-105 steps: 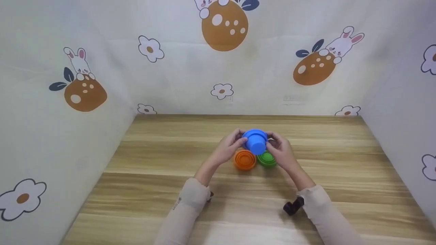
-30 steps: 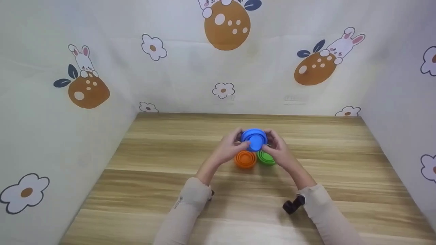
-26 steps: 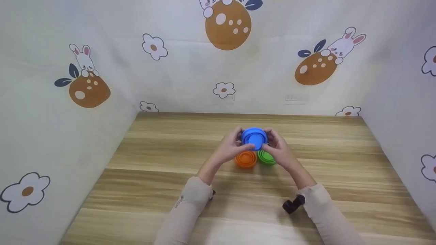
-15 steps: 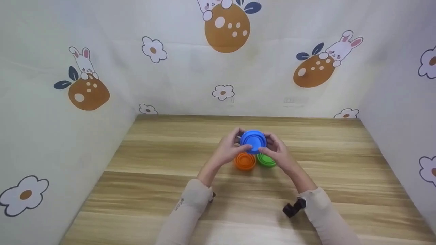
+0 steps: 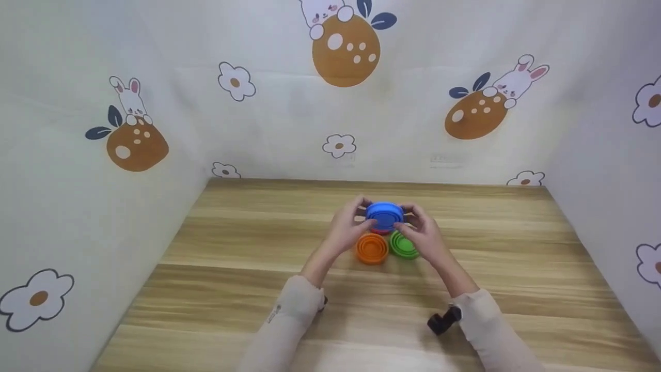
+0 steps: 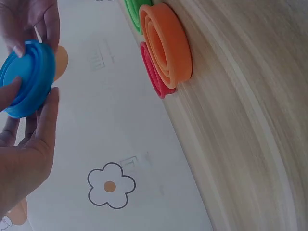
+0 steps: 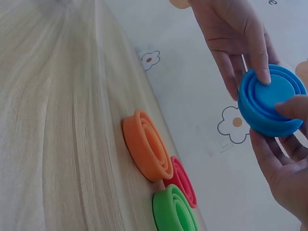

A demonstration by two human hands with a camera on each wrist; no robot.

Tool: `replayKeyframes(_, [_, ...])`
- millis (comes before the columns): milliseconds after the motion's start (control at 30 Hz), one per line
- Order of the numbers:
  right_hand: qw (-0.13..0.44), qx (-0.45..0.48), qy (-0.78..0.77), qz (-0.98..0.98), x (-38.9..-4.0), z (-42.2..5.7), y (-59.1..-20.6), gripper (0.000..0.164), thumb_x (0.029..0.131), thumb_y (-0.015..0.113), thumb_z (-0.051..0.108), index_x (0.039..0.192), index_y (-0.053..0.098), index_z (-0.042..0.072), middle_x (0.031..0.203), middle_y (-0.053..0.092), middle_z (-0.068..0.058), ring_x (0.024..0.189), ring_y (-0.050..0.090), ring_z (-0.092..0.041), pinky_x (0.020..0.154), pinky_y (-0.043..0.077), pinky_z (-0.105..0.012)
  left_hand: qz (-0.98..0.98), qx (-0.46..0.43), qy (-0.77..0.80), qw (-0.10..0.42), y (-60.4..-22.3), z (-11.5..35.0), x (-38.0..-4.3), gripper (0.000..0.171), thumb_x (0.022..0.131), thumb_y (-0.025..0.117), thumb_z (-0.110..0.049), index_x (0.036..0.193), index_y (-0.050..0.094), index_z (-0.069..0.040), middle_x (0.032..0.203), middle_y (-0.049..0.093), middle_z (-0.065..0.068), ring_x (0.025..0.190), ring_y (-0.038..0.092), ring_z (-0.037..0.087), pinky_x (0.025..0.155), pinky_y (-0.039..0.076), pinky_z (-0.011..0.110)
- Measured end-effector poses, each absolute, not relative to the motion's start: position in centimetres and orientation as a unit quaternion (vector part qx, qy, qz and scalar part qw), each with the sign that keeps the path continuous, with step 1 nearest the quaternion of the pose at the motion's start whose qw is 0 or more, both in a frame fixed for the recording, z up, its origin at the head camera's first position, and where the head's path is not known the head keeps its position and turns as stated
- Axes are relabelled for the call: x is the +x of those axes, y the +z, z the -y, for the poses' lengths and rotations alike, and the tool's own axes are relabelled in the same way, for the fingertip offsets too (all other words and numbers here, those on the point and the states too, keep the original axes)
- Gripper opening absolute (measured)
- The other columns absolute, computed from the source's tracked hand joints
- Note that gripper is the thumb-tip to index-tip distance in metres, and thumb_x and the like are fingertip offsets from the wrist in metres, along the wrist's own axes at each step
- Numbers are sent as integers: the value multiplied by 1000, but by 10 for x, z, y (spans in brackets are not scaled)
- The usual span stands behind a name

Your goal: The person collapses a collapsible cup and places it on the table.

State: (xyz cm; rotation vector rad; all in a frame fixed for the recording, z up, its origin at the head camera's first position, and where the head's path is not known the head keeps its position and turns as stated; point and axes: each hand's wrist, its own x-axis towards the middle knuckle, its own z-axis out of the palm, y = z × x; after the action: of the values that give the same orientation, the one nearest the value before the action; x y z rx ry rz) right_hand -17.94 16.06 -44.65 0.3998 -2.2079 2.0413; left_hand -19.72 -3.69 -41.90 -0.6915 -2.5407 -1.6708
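Between both hands, raised over the table, is a blue collapsible cup (image 5: pixel 384 207), pressed flat into nested rings with its base facing the head camera. My left hand (image 5: pixel 347 226) grips its left side, thumb on the base and fingers behind the rim. The right hand (image 5: pixel 426 233) holds the opposite side the same way, its thumb also on the base. Below the hands lie an orange collapsed cup (image 5: pixel 372 260) and a green one (image 5: pixel 405 245). A red collapsed cup (image 7: pixel 181 180) lies behind these two, mostly hidden by the hands and blue cup in the head view.
The cups rest on a wood-grain table (image 5: pixel 248 310). Pale fabric walls (image 5: pixel 279 113) printed with bunnies, fruit and flowers enclose its back and sides. A black wrist device (image 5: pixel 444 320) sticks out at the right sleeve.
The blue cup's base stood out from its rim earlier; the thumbs have pushed it in, and it is now flat. The cup has tilted, and some red shows beneath it.
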Motion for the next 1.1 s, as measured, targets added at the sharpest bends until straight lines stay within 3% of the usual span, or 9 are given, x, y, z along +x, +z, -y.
replayKeyframes(267, [-64,72,723,684,-178,-162,-450,41,103,53,16,136,48,-8,121,65,-9,106,68,-14,101,54,-37,791,-240,-561,39,-426,43,-195,23,86,58,12,109,60,5,119,58,23,122,60,36,101,54,36])
replayKeyframes(467, [-14,86,698,711,-179,-157,-451,41,97,63,10,134,56,-4,133,63,-20,110,66,-6,98,54,-23,761,-212,-612,-23,-431,62,-195,46,90,67,-2,131,49,5,139,52,23,136,50,37,113,43,45])
replayKeyframes(533, [-3,95,695,713,-180,-155,-452,43,95,65,7,135,55,-4,136,60,-23,116,65,-10,96,54,-20,753,-202,-625,-45,-431,69,-195,56,90,71,-8,137,45,4,142,52,23,136,50,37,115,41,46])
replayKeyframes(733, [-10,119,696,707,-184,-147,-459,49,91,68,0,138,52,-4,142,55,-24,133,55,-34,96,56,-25,752,-211,-622,-57,-435,82,-199,58,90,72,-9,139,47,8,142,53,26,135,52,36,116,40,44])
replayKeyframes(933, [-5,147,668,730,-197,-135,-469,58,88,70,-2,141,47,-6,145,51,-26,136,50,-38,111,45,-39,771,-203,-602,-49,-440,91,-210,58,88,72,-3,140,47,9,144,52,26,138,49,37,118,38,44])
replayKeyframes(1100, [-22,143,636,758,-210,-122,-478,59,88,72,-1,142,48,-6,146,50,-25,138,49,-38,113,42,-46,806,-183,-560,-55,-446,98,-221,59,88,70,2,142,47,7,147,50,24,141,45,35,119,35,43])
